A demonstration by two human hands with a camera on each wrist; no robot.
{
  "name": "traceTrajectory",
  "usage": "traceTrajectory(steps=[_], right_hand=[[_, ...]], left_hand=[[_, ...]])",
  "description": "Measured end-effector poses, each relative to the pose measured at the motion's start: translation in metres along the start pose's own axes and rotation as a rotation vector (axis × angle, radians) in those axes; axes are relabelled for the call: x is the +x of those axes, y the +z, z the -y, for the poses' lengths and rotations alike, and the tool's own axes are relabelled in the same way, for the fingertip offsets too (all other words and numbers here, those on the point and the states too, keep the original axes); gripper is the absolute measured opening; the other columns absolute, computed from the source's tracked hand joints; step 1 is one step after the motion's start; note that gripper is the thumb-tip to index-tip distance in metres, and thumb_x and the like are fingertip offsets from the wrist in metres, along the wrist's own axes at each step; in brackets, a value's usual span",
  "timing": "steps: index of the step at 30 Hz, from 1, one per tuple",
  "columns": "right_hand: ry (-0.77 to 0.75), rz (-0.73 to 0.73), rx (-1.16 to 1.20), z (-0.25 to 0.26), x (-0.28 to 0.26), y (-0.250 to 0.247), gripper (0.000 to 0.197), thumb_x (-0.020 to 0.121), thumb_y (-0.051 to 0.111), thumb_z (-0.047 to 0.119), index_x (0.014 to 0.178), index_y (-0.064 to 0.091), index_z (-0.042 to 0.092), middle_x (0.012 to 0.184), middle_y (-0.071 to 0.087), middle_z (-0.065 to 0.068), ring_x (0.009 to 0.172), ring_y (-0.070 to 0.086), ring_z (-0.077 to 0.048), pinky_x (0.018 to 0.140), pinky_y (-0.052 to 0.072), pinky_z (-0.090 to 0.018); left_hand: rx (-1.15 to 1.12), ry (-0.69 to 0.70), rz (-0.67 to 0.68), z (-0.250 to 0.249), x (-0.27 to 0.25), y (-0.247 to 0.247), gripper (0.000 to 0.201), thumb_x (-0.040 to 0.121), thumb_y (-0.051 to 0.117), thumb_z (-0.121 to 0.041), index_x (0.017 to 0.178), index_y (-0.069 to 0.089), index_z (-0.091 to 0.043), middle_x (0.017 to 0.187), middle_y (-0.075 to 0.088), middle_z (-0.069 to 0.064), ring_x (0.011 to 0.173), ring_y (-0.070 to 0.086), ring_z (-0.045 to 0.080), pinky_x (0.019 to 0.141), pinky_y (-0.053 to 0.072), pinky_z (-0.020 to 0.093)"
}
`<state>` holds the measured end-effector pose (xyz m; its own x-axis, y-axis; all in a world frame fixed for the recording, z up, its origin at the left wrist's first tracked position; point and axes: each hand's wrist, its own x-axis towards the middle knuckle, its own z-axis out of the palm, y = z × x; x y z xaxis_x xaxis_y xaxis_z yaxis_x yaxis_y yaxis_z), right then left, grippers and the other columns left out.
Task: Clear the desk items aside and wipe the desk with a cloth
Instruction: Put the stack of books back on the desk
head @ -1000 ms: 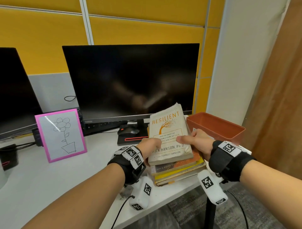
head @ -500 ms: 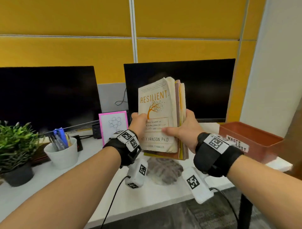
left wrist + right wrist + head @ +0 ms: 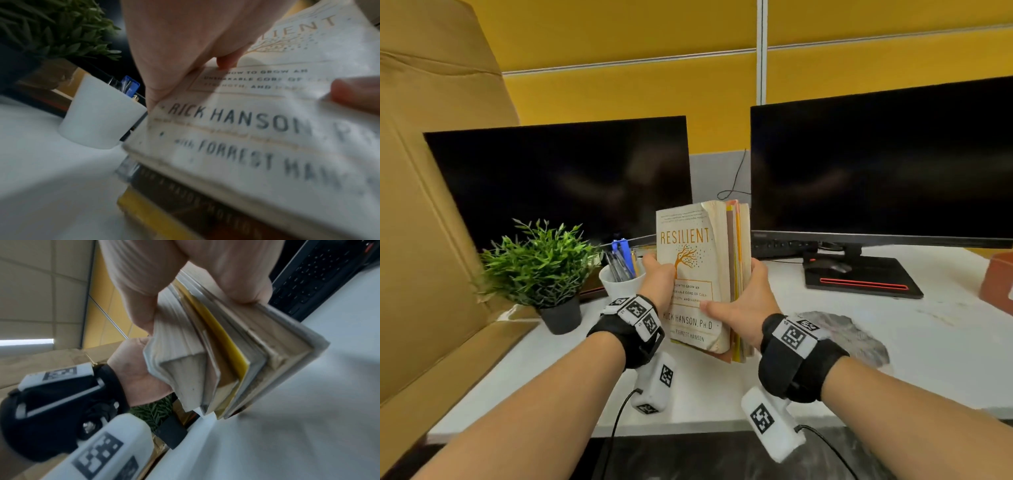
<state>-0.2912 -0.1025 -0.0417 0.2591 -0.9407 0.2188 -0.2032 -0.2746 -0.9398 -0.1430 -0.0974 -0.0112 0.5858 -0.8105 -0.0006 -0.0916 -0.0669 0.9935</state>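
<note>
A stack of books [image 3: 702,274] with the white "Resilient" cover in front is held upright above the white desk [image 3: 722,394]. My left hand [image 3: 659,277] grips its spine side, thumb on the cover. My right hand [image 3: 743,301] grips the page-edge side, thumb across the cover. The left wrist view shows the books [image 3: 246,138] close up, with my left hand [image 3: 185,45] on the cover. In the right wrist view, my right hand [image 3: 185,280] clamps the page edges of the books [image 3: 226,353]. A grey cloth [image 3: 852,335] lies on the desk, to the right of the books.
A potted green plant [image 3: 541,263] and a white pen cup [image 3: 619,281] stand left of the books. A cardboard box [image 3: 431,205] fills the left. Two dark monitors [image 3: 876,164] line the back, with a mouse on a black pad [image 3: 859,281] and a brown bin [image 3: 1000,281] right.
The book stack was lifted off the right end of the desk, turned upright and carried left. It now hangs near the pen cup and plant, with the cloth uncovered behind.
</note>
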Motion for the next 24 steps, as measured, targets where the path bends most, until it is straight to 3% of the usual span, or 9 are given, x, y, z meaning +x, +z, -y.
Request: traceTrajectory(steps=[3,7,12,15,17,19,21,23,24], right_hand=[[-0.006,0.0,-0.007,-0.012,0.001,0.011,0.101,0.063,0.086,0.017,0.136,0.017,0.031,0.131,0.042,0.004,0.119,0.046,-0.011,0.101,0.044,-0.032],[-0.001,-0.009,-0.038,-0.02,0.004,0.018,0.097,0.06,0.086,0.021,0.122,0.014,0.041,0.128,0.039,0.005,0.121,0.045,-0.012,0.104,0.044,-0.039],[0.042,-0.046,-0.077,-0.028,-0.006,0.027,0.095,0.054,0.088,0.027,0.119,0.018,0.028,0.118,0.038,0.007,0.115,0.048,-0.013,0.101,0.047,-0.034],[0.036,-0.07,-0.121,-0.025,-0.013,0.033,0.091,0.055,0.088,0.029,0.111,0.016,0.03,0.114,0.037,0.008,0.111,0.048,-0.012,0.099,0.046,-0.029],[0.036,-0.076,-0.162,-0.022,-0.017,0.038,0.09,0.053,0.087,0.036,0.106,0.014,0.034,0.117,0.036,0.006,0.112,0.049,-0.013,0.098,0.048,-0.032],[0.034,-0.066,-0.223,-0.016,-0.022,0.043,0.09,0.055,0.085,0.04,0.11,0.015,0.031,0.117,0.032,0.005,0.114,0.045,-0.014,0.098,0.048,-0.035],[0.026,-0.052,-0.302,-0.012,-0.028,0.047,0.097,0.058,0.083,0.044,0.123,0.014,0.023,0.119,0.027,0.003,0.118,0.039,-0.015,0.1,0.046,-0.035],[0.007,-0.019,-0.346,-0.008,-0.033,0.052,0.107,0.058,0.082,0.047,0.132,0.01,0.019,0.124,0.025,0.002,0.122,0.036,-0.017,0.102,0.044,-0.036],[-0.006,0.004,-0.368,-0.007,-0.035,0.054,0.11,0.058,0.081,0.048,0.135,0.007,0.019,0.127,0.023,0.001,0.124,0.034,-0.018,0.102,0.044,-0.037]], left_hand=[[-0.02,0.005,0.015,0.011,0.009,-0.003,0.042,0.096,0.04,-0.006,0.135,0.028,-0.012,0.106,0.059,0.008,0.076,0.056,0.014,0.055,0.046,0.026],[-0.001,0.031,0.043,0.013,0.014,-0.002,0.039,0.096,0.041,-0.003,0.133,0.03,-0.01,0.104,0.058,0.005,0.079,0.057,0.013,0.057,0.048,0.025],[0.108,0.043,0.055,0.024,0.011,-0.006,0.033,0.094,0.039,-0.002,0.125,0.029,-0.01,0.099,0.057,0.005,0.079,0.056,0.014,0.058,0.048,0.027],[0.149,0.055,0.08,0.031,0.007,-0.012,0.035,0.095,0.038,-0.005,0.128,0.03,-0.01,0.115,0.059,0.011,0.094,0.059,0.023,0.077,0.054,0.038],[0.229,0.06,0.046,0.03,0.005,-0.015,0.036,0.094,0.039,-0.008,0.13,0.035,-0.014,0.126,0.054,0.013,0.105,0.056,0.028,0.091,0.05,0.043],[0.457,0.066,-0.029,0.029,0.004,-0.022,0.037,0.092,0.042,-0.014,0.129,0.043,-0.019,0.133,0.042,0.013,0.116,0.047,0.033,0.102,0.042,0.045],[0.553,0.092,0.005,0.023,0.004,-0.031,0.033,0.092,0.041,-0.015,0.124,0.049,-0.017,0.126,0.044,0.015,0.109,0.049,0.035,0.098,0.045,0.045],[0.414,0.083,0.104,0.009,-0.003,-0.035,0.028,0.096,0.036,-0.012,0.117,0.052,-0.006,0.103,0.054,0.014,0.088,0.055,0.032,0.082,0.054,0.046],[0.334,0.057,0.126,0.002,-0.006,-0.037,0.024,0.097,0.035,-0.01,0.11,0.052,-0.001,0.094,0.054,0.014,0.081,0.055,0.03,0.081,0.055,0.047]])
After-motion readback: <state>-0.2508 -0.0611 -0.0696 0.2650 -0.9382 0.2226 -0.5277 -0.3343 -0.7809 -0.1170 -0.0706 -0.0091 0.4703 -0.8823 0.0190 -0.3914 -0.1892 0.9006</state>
